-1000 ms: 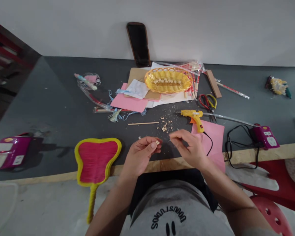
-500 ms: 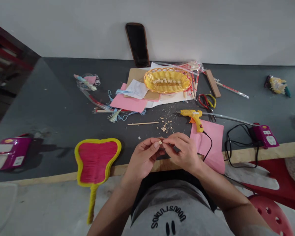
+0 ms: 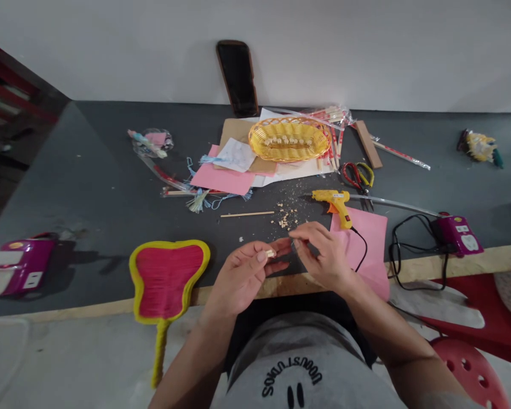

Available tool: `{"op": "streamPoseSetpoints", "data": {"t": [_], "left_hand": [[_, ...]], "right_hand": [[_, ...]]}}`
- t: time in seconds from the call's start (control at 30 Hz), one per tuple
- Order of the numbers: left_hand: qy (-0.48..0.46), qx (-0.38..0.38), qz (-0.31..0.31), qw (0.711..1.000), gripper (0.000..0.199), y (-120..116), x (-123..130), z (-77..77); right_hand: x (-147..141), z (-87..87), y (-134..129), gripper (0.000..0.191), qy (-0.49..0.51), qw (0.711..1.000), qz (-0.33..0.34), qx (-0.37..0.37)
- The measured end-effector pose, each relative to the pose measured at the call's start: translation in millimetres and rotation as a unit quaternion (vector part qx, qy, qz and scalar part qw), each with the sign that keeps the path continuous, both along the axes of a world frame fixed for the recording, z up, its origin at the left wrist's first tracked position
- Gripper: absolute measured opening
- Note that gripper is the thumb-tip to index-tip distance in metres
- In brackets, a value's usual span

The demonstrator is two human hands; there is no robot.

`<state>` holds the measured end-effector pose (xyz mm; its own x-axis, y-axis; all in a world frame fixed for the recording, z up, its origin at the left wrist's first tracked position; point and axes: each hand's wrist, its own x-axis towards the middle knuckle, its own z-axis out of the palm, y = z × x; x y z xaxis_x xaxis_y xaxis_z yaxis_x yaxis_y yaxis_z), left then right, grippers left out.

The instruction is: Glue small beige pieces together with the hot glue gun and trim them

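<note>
Between thumb and fingers, my left hand (image 3: 249,270) pinches a small pale wooden piece (image 3: 270,253). My right hand (image 3: 319,250) is a little to the right, its thumb and index finger brought together; whatever may be between them is too small to name. Just beyond both hands lie small wooden bits (image 3: 287,216) scattered on the dark table, with a thin wooden stick (image 3: 247,214) to their left. A yellow glue gun (image 3: 333,199) rests on its side near my right hand, partly over a pink sheet (image 3: 372,241).
A yellow woven basket (image 3: 289,152) holding a row of small pale pieces stands on papers. Red-and-yellow-handled pliers (image 3: 358,177) lie beyond the glue gun. A phone (image 3: 238,76) leans on the wall. A pink fan with yellow rim (image 3: 170,281) overhangs the left front edge; a purple power box (image 3: 459,234) sits right.
My hands have come apart: the right has drawn away from the small wooden piece, while the left keeps hold of it with its fingers spread a little more.
</note>
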<state>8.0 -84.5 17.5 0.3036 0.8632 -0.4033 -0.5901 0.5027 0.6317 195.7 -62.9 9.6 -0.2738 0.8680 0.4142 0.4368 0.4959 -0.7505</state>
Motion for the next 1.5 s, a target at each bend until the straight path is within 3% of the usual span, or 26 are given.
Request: {"op": "streamPoseSetpoints", "data": {"t": [0.23, 0.43, 0.63, 0.8, 0.93, 1.03, 1.2, 1.5], "left_hand": [[-0.005, 0.016, -0.008, 1.0, 0.02, -1.3, 3.2, -1.1], [0.008, 0.007, -0.007, 1.0, 0.018, -1.8, 0.5, 3.3], [0.028, 0.019, -0.015, 0.999, 0.024, -1.7, 2.2, 3.3], [0.058, 0.019, -0.008, 0.998, 0.024, -0.9, 2.0, -0.9], [0.085, 0.038, 0.004, 0.996, 0.021, 0.1, 2.2, -7.1], [0.09, 0.049, 0.001, 0.995, 0.019, 0.4, 2.7, -9.9], [0.108, 0.066, -0.002, 0.992, 0.018, -0.5, 1.7, -9.7], [0.102, 0.063, 0.016, 0.993, 0.015, -1.1, 4.1, -11.4]], "right_hand": [[-5.6, -5.8, 0.1, 0.015, -0.023, 0.999, 0.011, 0.036], [3.1, 1.0, 4.8, 0.018, 0.013, 0.999, -0.046, -0.022], [-1.3, -6.1, 1.2, 0.014, 0.04, 0.997, 0.009, -0.068], [0.9, 1.0, 1.8, 0.019, 0.031, 0.994, -0.072, -0.075], [0.8, 8.2, -0.6, 0.008, 0.065, 0.996, 0.053, -0.032], [-3.4, 7.5, -2.6, 0.019, 0.079, 0.991, 0.106, -0.011], [-6.8, 6.0, -2.2, 0.017, 0.085, 0.989, 0.12, -0.001], [-7.0, 4.1, -1.3, 0.009, 0.08, 0.992, 0.087, 0.041]]}}
